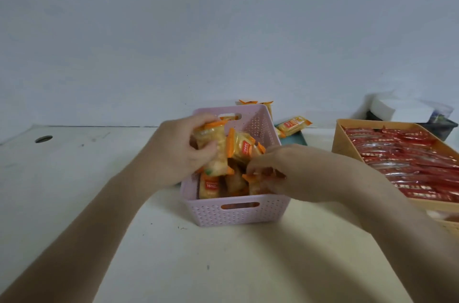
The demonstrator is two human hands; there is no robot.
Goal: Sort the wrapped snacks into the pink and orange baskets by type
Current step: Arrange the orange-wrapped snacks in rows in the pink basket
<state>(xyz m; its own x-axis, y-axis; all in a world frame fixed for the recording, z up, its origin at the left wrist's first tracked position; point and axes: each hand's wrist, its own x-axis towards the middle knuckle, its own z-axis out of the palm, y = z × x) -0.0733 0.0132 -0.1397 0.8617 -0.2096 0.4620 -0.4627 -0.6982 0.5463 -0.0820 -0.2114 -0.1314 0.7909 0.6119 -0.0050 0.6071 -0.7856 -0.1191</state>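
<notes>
Left hand (183, 151): yellow-orange wrapped snacks (242, 147) clamped.
Right hand (293, 173): one snack pinched, 3 o'clock.
Risk: bunch spilled beside pink perforated plastic basket (238, 213).

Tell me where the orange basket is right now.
Head view: the orange basket sits on the table at the far right, right of the pink basket, packed with red snacks.

yellow snacks (218, 151) crowd pink basket (238, 213); red packets (412, 166) fill orange basket (344, 138)
</notes>
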